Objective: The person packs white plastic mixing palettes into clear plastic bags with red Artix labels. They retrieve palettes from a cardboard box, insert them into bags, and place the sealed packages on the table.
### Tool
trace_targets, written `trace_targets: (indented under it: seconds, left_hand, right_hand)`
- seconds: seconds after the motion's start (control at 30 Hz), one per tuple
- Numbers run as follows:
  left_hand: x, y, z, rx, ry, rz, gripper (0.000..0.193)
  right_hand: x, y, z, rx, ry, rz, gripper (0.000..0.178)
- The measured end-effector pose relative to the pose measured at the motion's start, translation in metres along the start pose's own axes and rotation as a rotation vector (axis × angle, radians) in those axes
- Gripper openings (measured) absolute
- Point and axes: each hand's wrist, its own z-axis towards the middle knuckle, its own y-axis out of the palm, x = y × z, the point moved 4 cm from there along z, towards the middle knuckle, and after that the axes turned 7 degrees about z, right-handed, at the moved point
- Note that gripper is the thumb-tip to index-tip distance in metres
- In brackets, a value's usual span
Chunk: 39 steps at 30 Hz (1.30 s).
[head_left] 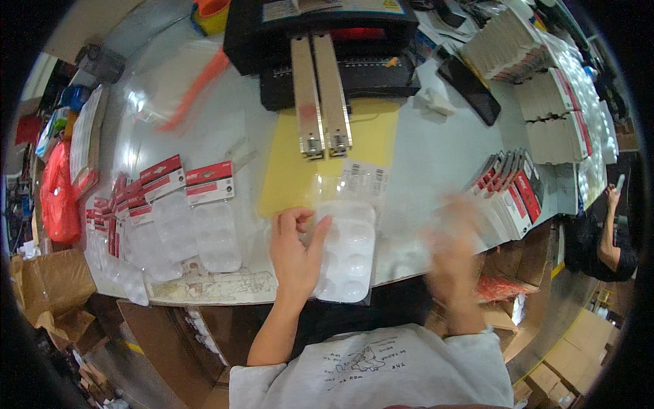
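The left forearm (274, 334) crosses the near edge of the surface (426, 150); the left hand (298, 240) has bent fingers, its thumb extended and apart. The right hand (451, 235), blurred, is over the near edge toward the right corner, its finger pose unclear.

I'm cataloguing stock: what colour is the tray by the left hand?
The tray is white, clearest in the head view.

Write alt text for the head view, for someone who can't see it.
A person's left hand touches a white tray of round wells on a workbench, while the blurred right hand is near stacked red-and-white cards. Beyond stands a black machine; carded trays lie at left.
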Motion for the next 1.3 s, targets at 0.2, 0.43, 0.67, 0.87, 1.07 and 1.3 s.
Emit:
trace_targets:
  seconds: [0.2,0.43,0.67,0.87,1.07,1.3]
  left_hand:
    - [0.001,0.006,-0.002,-0.114,-0.089,-0.308,0.02]
    - [0.01,-0.002,-0.012,-0.392,-0.341,-0.917,0.01]
    - [0.026,-0.001,-0.011,-0.478,-0.359,-0.998,0.029]
    - [0.031,-0.002,-0.017,-0.47,-0.332,-1.01,0.031]
    - [0.035,-0.002,-0.016,-0.467,-0.331,-0.924,0.032]
    - [0.045,-0.004,-0.02,-0.479,-0.287,-0.877,0.028]
  right_hand:
    - [0.132,-0.116,0.04,0.181,0.106,0.027,0.07]
    - [0.154,-0.124,0.05,0.027,-0.109,0.04,0.104]
    - [0.156,-0.129,0.061,0.134,-0.118,0.062,0.097]
    - [0.149,-0.13,0.051,0.139,-0.17,-0.025,0.077]
    - [0.119,-0.128,0.035,0.27,-0.205,-0.124,0.059]
    - [0.026,-0.105,0.002,0.267,-0.081,0.651,0.039]
